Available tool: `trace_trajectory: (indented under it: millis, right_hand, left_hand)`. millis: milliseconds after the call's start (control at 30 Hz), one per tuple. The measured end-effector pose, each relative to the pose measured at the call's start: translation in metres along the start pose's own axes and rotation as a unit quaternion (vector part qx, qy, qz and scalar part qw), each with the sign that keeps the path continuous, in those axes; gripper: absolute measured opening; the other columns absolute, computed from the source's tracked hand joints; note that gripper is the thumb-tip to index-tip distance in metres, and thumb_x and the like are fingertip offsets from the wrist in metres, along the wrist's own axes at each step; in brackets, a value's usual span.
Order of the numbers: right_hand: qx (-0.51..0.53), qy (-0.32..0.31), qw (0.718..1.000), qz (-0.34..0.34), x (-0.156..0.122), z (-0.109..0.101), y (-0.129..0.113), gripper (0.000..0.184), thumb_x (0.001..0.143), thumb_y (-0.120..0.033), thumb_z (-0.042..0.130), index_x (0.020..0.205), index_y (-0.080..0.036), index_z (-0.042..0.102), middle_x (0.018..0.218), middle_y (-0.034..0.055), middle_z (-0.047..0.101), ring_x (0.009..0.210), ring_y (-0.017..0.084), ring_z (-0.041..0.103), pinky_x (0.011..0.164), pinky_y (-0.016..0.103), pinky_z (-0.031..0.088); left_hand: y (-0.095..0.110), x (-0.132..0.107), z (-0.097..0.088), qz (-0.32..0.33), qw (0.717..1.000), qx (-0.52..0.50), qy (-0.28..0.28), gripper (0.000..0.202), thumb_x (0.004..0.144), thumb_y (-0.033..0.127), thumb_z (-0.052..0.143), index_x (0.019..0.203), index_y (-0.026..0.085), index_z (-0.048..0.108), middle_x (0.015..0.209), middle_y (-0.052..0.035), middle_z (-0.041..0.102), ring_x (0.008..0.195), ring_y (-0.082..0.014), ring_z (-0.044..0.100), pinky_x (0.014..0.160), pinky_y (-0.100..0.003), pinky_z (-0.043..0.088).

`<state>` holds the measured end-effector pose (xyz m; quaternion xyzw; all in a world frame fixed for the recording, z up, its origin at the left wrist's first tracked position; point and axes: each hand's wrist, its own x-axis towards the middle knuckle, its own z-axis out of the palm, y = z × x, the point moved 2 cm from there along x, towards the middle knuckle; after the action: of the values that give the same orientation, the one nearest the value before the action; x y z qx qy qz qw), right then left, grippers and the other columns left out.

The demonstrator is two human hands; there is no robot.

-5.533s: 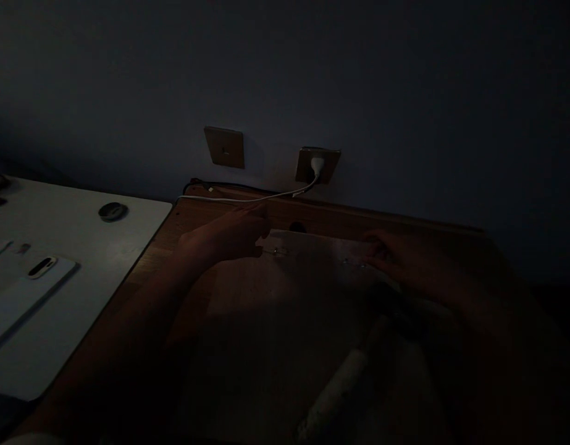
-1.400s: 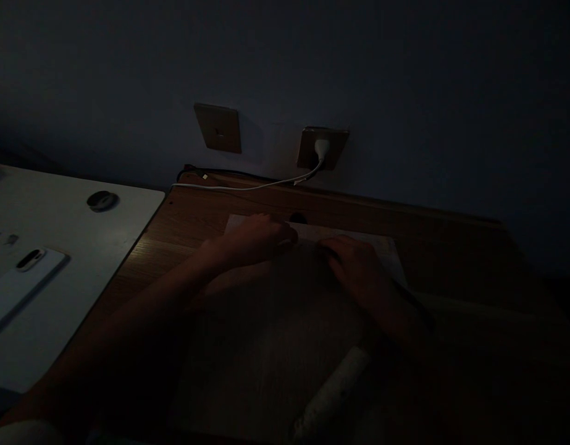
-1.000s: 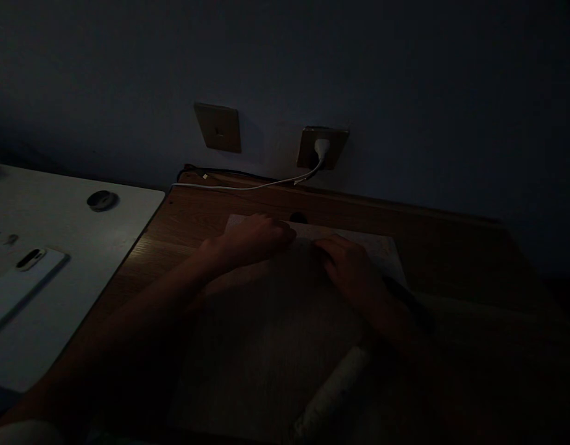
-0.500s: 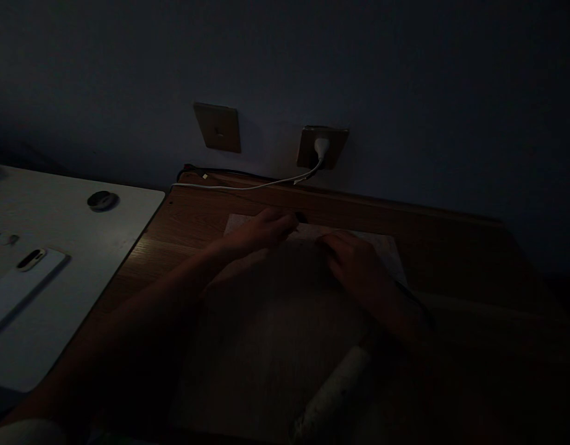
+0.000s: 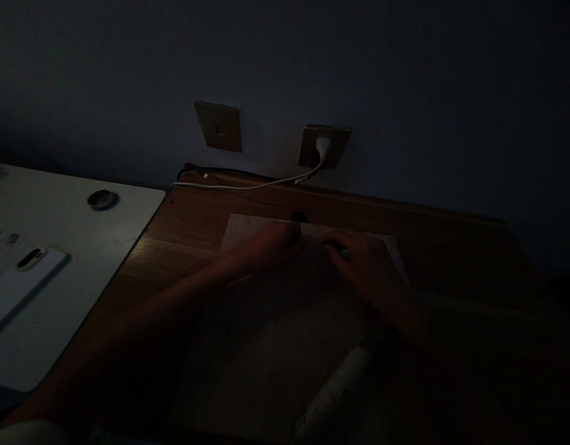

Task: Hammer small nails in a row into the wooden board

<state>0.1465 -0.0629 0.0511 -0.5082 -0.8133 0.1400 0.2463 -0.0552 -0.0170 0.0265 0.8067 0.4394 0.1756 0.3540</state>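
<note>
- The dark wall [image 5: 405,93] rises behind the far edge of the pale sheet [image 5: 275,346].
- The wooden surface [image 5: 183,228] carries the sheet, which lies flat on it and reaches from near the person almost to the wall.
- A white surface [image 5: 81,259] stands just left of the sheet's surface, touching its edge.
- The left hand [image 5: 273,247] rests on the sheet's far edge, left of middle, knuckles bent and fingers curled down; whether its grip pinches the sheet is too dark to tell.
- The right hand [image 5: 365,267] lies on the same far edge, just right of the left hand, fingers pointing towards it; its grip cannot be told either.
- A white phone [image 5: 16,281] lies camera-side up, well left of the sheet.
- A pale roll [image 5: 333,389] lies slanted on the sheet's near right part.
- A white cable [image 5: 247,184] runs along the wall beyond the sheet to a plug [image 5: 322,146] in a wall socket [image 5: 331,159].
- A wall plate [image 5: 218,126] sits left of that socket.
- A small round disc [image 5: 102,199] lies far left of the sheet.
</note>
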Motion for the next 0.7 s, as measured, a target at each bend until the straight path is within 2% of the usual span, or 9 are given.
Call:
trace_trajectory:
  millis: [100, 233, 300, 333, 367, 433, 500, 567, 700]
  right_hand:
    - [-0.001, 0.001, 1.000, 0.000, 0.000, 0.000, 0.001, 0.025, 0.097, -0.013, 0.057, 0.103, -0.025, 0.077, 0.108, 0.0067, 0.081, 0.099, 0.026, 0.077, 0.092, 0.042, 0.060]
    - [-0.004, 0.008, 1.000, 0.009, 0.000, 0.000, 0.004, 0.024, 0.096, -0.014, 0.058, 0.103, -0.025, 0.078, 0.108, 0.0075, 0.081, 0.099, 0.027, 0.077, 0.092, 0.043, 0.060]
    - [0.000, 0.011, 1.000, 0.010, 0.000, 0.000, 0.004, 0.023, 0.096, -0.014, 0.058, 0.103, -0.024, 0.078, 0.107, 0.0080, 0.081, 0.098, 0.027, 0.077, 0.092, 0.043, 0.060]
    - [0.000, 0.010, 1.000, 0.009, -0.001, 0.000, 0.004, 0.023, 0.096, -0.014, 0.058, 0.103, -0.024, 0.078, 0.107, 0.0082, 0.081, 0.098, 0.027, 0.077, 0.092, 0.044, 0.060]
    - [0.000, 0.007, 1.000, 0.008, -0.001, 0.000, 0.004, 0.024, 0.096, -0.014, 0.057, 0.104, -0.023, 0.078, 0.107, 0.0083, 0.081, 0.098, 0.027, 0.077, 0.092, 0.044, 0.060]
    - [0.000, 0.003, 1.000, 0.007, -0.001, 0.000, 0.002, 0.024, 0.096, -0.013, 0.057, 0.104, -0.023, 0.077, 0.108, 0.0081, 0.081, 0.098, 0.027, 0.077, 0.091, 0.043, 0.060]
    - [0.002, -0.002, 1.000, 0.008, 0.000, -0.001, 0.000, 0.025, 0.096, -0.012, 0.057, 0.104, -0.023, 0.077, 0.108, 0.0080, 0.081, 0.098, 0.027, 0.077, 0.091, 0.043, 0.060]
    - [0.002, -0.007, 1.000, 0.011, 0.000, -0.001, 0.000, 0.025, 0.096, -0.012, 0.057, 0.104, -0.023, 0.078, 0.108, 0.0078, 0.081, 0.098, 0.027, 0.077, 0.091, 0.042, 0.060]
    - [0.002, -0.028, 1.000, 0.009, 0.000, 0.000, 0.001, 0.027, 0.096, -0.012, 0.057, 0.104, -0.025, 0.079, 0.107, 0.0070, 0.081, 0.099, 0.026, 0.077, 0.091, 0.042, 0.061]
  left_hand:
    - [-0.002, 0.002, -0.003, -0.044, 0.987, -0.152, -0.022, 0.016, 0.090, 0.031, 0.061, 0.082, 0.017, 0.065, 0.075, -0.0010, 0.063, 0.066, -0.0133, 0.054, 0.057, -0.025, 0.038]
    - [-0.003, 0.008, -0.010, -0.122, 0.890, -0.439, -0.019, 0.021, 0.090, 0.034, 0.062, 0.077, 0.017, 0.063, 0.067, 0.0015, 0.054, 0.057, -0.0096, 0.044, 0.053, -0.023, 0.034]
    - [-0.004, 0.009, -0.012, -0.154, 0.852, -0.501, -0.011, 0.027, 0.091, 0.034, 0.060, 0.069, 0.018, 0.057, 0.063, 0.0021, 0.048, 0.054, -0.0092, 0.040, 0.051, -0.024, 0.032]
    - [-0.004, 0.010, -0.012, -0.164, 0.846, -0.507, -0.013, 0.031, 0.092, 0.035, 0.058, 0.066, 0.019, 0.053, 0.061, 0.0023, 0.046, 0.052, -0.0094, 0.038, 0.050, -0.024, 0.031]
    - [-0.005, 0.010, -0.012, -0.168, 0.850, -0.498, -0.016, 0.034, 0.092, 0.036, 0.057, 0.063, 0.020, 0.049, 0.059, 0.0027, 0.043, 0.051, -0.0096, 0.036, 0.049, -0.025, 0.029]
    - [-0.006, 0.008, -0.012, -0.152, 0.888, -0.434, -0.009, 0.037, 0.093, 0.040, 0.055, 0.063, 0.021, 0.045, 0.057, 0.0039, 0.040, 0.049, -0.0098, 0.033, 0.047, -0.026, 0.026]
    - [-0.006, 0.006, -0.012, -0.103, 0.947, -0.304, -0.001, 0.034, 0.092, 0.041, 0.058, 0.066, 0.021, 0.049, 0.059, 0.0043, 0.042, 0.051, -0.0101, 0.035, 0.049, -0.026, 0.026]
    - [-0.003, 0.003, -0.010, -0.038, 0.988, -0.150, 0.003, 0.024, 0.089, 0.039, 0.063, 0.076, 0.019, 0.060, 0.063, 0.0039, 0.050, 0.055, -0.0110, 0.043, 0.053, -0.025, 0.030]
    - [0.002, -0.001, -0.004, 0.050, 0.997, 0.043, -0.042, 0.020, 0.092, 0.027, 0.064, 0.107, 0.017, 0.073, 0.076, -0.0008, 0.068, 0.065, -0.0146, 0.059, 0.062, -0.026, 0.038]
